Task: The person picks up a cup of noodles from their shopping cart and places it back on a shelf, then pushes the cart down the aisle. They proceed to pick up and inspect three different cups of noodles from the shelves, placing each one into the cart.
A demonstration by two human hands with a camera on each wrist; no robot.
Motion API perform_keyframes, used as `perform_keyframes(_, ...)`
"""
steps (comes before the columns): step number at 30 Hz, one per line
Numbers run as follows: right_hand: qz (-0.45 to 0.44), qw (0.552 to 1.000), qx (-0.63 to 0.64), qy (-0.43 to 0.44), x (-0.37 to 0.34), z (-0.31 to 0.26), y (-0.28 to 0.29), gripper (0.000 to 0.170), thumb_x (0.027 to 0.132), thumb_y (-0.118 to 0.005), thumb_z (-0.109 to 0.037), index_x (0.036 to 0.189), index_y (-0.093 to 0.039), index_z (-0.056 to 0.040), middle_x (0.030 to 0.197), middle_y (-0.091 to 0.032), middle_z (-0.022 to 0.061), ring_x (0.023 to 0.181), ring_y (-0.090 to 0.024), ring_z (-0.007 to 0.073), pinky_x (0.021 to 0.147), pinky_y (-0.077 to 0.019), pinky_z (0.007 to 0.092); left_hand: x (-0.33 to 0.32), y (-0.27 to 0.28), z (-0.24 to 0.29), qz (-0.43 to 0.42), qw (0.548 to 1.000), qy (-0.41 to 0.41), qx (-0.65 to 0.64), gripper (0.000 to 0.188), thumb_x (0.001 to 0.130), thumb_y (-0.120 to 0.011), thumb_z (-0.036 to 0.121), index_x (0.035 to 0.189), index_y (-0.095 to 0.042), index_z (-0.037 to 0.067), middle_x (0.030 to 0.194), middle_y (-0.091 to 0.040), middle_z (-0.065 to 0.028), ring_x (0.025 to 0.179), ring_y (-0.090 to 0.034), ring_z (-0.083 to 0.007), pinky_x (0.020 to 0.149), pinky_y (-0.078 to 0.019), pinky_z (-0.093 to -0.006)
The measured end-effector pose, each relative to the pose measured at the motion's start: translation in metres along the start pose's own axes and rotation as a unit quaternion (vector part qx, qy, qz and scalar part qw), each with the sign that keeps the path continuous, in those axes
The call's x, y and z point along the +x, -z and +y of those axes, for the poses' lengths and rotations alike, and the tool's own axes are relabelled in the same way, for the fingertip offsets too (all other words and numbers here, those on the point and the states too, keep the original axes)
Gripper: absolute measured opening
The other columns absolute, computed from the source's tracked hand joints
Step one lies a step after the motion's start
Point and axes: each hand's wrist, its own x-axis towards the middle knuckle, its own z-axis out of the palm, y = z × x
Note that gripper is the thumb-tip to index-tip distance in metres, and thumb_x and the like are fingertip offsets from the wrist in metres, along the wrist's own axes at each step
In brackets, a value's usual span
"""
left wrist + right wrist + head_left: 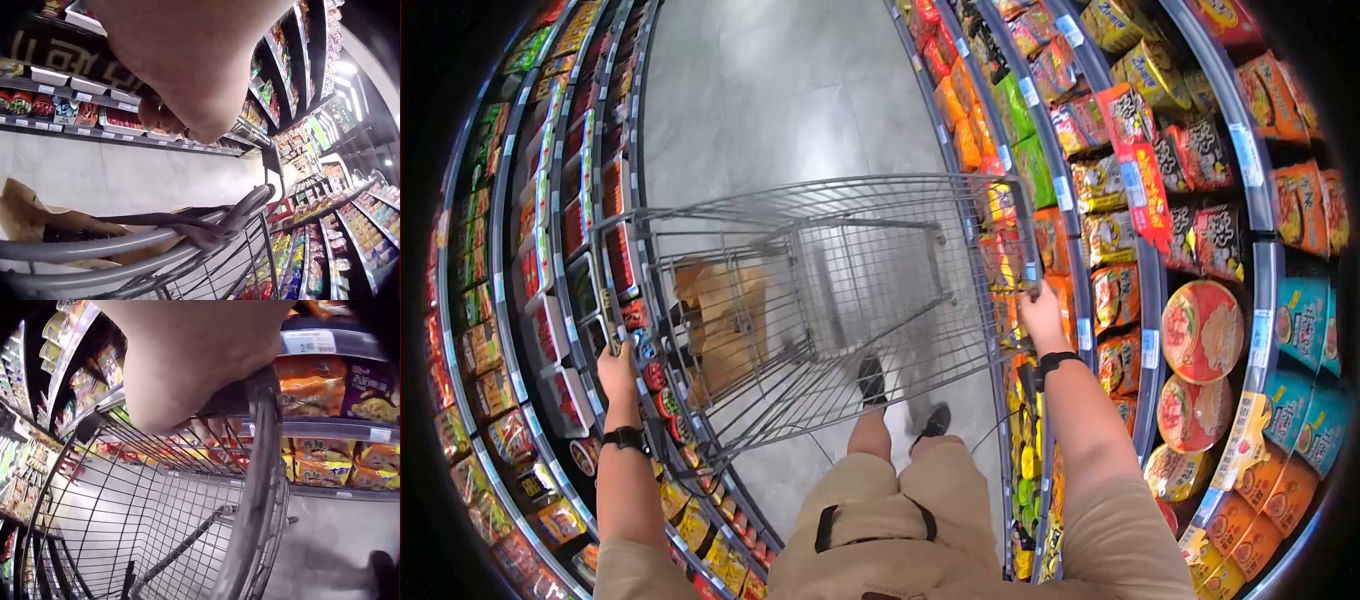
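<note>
Crosswise, the wire shopping cart (850,182) spans the aisle between the left shelves (498,270) and the right shelves (1250,165), its ends close to both shelf fronts. A brown paper bag (740,310) sits toward its left end. The left hand (616,368) has its fingers curled round the handle (607,312); the right hand (1045,315) grips the opposite end, fingers bent under the rim. Open floor (780,80) runs beyond the far side; the person's shoes (871,380) are on the near side.
</note>
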Motion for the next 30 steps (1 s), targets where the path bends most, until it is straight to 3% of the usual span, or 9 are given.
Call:
perform_keyframes(3,0.006,1.0,0.003,0.012,0.005,-0.056,0.002,0.032,0.089,-0.067,-0.024,0.112,-0.067,-0.0016,0.093,-0.071,0.0311,0.094,-0.07,0.0481,0.084,-0.0564,0.0541,0.04,0.004,-0.022,0.007,0.999,0.015,0.039,0.031,0.092,-0.067,0.03,0.091,-0.069,-0.001,0.066,-0.061,-0.0074,0.057,-0.059,-0.0188,0.06,-0.0483,-0.0408)
perform_keyframes(5,0.003,1.0,0.011,-0.002,0.015,-0.083,-0.002,0.034,0.088,-0.067,-0.022,0.116,-0.067,-0.0019,0.095,-0.071,0.0319,0.094,-0.069,0.0492,0.085,-0.056,0.0556,0.062,-0.003,-0.025,0.071,0.995,0.016,0.062,0.034,0.092,-0.067,0.032,0.097,-0.07,-0.002,0.071,-0.066,-0.0109,0.065,-0.064,-0.0225,0.067,-0.0505,-0.0427)
perform_keyframes(9,0.014,0.999,-0.044,-0.004,0.055,-0.146,0.001,0.035,0.088,-0.066,-0.023,0.115,-0.068,-0.0003,0.093,-0.071,0.0322,0.094,-0.07,0.0492,0.086,-0.0563,0.0558,0.104,0.011,-0.013,0.0,0.994,0.085,0.074,0.041,0.09,-0.065,0.036,0.102,-0.072,-0.002,0.082,-0.073,-0.0189,0.079,-0.071,-0.0355,0.079,-0.0525,-0.0473)
perform_keyframes(12,0.004,1.0,-0.02,-0.001,0.108,-0.189,0.002,0.037,0.087,-0.065,-0.027,0.111,-0.07,0.0019,0.091,-0.071,0.0329,0.093,-0.071,0.0482,0.086,-0.0565,0.0552,0.128,0.006,0.007,0.009,0.993,0.082,0.08,0.042,0.09,-0.064,0.037,0.101,-0.072,-0.003,0.087,-0.073,-0.0222,0.086,-0.072,-0.0391,0.082,-0.0523,-0.049)
perform_keyframes(14,0.009,0.999,-0.047,0.019,0.161,-0.194,-0.011,0.037,0.087,-0.064,-0.026,0.11,-0.071,0.0019,0.092,-0.071,0.0332,0.093,-0.071,0.0469,0.085,-0.0571,0.0541,0.154,0.001,0.021,0.04,0.994,0.045,0.095,0.041,0.089,-0.064,0.035,0.098,-0.072,-0.004,0.08,-0.072,-0.0217,0.077,-0.072,-0.0391,0.076,-0.0537,-0.0494)
perform_keyframes(16,0.017,0.998,-0.048,0.031,0.193,-0.231,-0.006,0.038,0.087,-0.064,-0.028,0.11,-0.071,0.0016,0.093,-0.071,0.0319,0.093,-0.071,0.0467,0.085,-0.057,0.0542,0.155,0.003,0.101,0.015,0.996,0.082,0.035,0.032,0.089,-0.065,0.027,0.092,-0.071,-0.005,0.074,-0.071,-0.0199,0.064,-0.071,-0.0333,0.063,-0.0557,-0.0463)
perform_keyframes(19,0.019,0.995,-0.091,0.032,0.267,-0.254,-0.02,0.035,0.087,-0.066,-0.03,0.108,-0.071,-0.0022,0.094,-0.073,0.03,0.094,-0.071,0.0475,0.087,-0.0568,0.0548,0.209,-0.013,0.122,0.024,0.997,0.073,0.028,0.027,0.089,-0.066,0.022,0.089,-0.07,-0.005,0.071,-0.07,-0.0176,0.06,-0.07,-0.0274,0.057,-0.0561,-0.0425)
perform_keyframes(25,0.037,0.991,-0.132,0.014,0.389,-0.331,-0.028,0.03,0.086,-0.068,-0.029,0.1,-0.07,-0.0024,0.091,-0.074,0.0258,0.089,-0.072,0.0438,0.083,-0.0577,0.0524,0.308,-0.043,0.212,0.059,0.991,0.056,0.11,0.035,0.087,-0.068,0.029,0.098,-0.072,-0.004,0.088,-0.071,-0.0289,0.088,-0.069,-0.0472,0.08,-0.0538,-0.0516)
perform_keyframes(30,0.021,0.992,-0.125,-0.005,0.473,-0.399,-0.036,0.031,0.086,-0.066,-0.029,0.102,-0.071,-0.0028,0.093,-0.074,0.0265,0.092,-0.072,0.0443,0.086,-0.0586,0.0521,0.398,-0.055,0.287,0.084,0.989,0.06,0.11,0.034,0.088,-0.067,0.027,0.105,-0.073,-0.001,0.095,-0.072,-0.0286,0.095,-0.069,-0.0469,0.086,-0.0532,-0.0517)
